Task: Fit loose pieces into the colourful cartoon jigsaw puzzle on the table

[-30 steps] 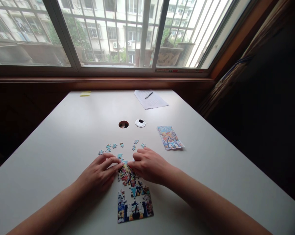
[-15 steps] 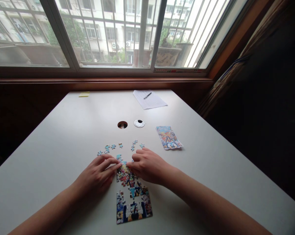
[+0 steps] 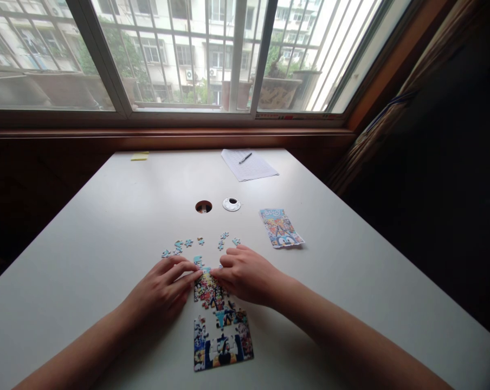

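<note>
- The colourful, partly assembled cardboard jigsaw puzzle (image 3: 218,319) lies flat on the white table (image 3: 107,227), its long axis running away from the person toward the window.
- The left hand (image 3: 163,287) and right hand (image 3: 247,273) rest either side of its far end, fingers curled, fingertips pressing its top edge.
- Loose blue pieces (image 3: 188,244) lie just beyond.

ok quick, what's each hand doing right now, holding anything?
Left hand: fingers bent, tips on the top edge of the puzzle; a held piece cannot be told.
Right hand: the same, fingertips at that edge.
</note>
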{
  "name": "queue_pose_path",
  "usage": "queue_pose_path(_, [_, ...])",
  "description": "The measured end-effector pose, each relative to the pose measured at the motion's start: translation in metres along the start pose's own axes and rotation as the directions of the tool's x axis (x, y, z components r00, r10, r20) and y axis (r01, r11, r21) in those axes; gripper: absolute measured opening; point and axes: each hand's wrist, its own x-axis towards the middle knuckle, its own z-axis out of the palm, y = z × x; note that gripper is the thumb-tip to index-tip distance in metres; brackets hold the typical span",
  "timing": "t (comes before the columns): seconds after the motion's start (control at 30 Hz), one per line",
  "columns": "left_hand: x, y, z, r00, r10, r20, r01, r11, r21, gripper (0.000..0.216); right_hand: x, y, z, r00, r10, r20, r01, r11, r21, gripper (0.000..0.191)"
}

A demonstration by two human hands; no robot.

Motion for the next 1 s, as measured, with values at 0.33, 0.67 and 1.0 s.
queue_pose_path(0.33, [-0.0011, -0.0003, 0.0001, 1.000, 0.004, 0.004, -0.004, 1.000, 0.006, 0.048, -0.0004, -0.0001, 0.0026, 1.000, 0.001, -0.016, -0.001, 1.000, 0.010, 0.020])
queue_pose_path(0.67, [-0.0006, -0.0002, 0.0002, 1.000, -0.004, 0.002, 0.004, 1.000, 0.004, 0.049, -0.0008, 0.0006, 0.0037, 1.000, -0.005, -0.006, 0.005, 1.000, 0.005, 0.020])
queue_pose_path(1.0, [-0.0004, -0.0009, 0.0007, 1.000, 0.003, 0.001, -0.003, 1.000, 0.006, 0.046, -0.0008, 0.0016, 0.0026, 1.000, -0.019, -0.020, 0.020, 1.000, 0.021, 0.020])
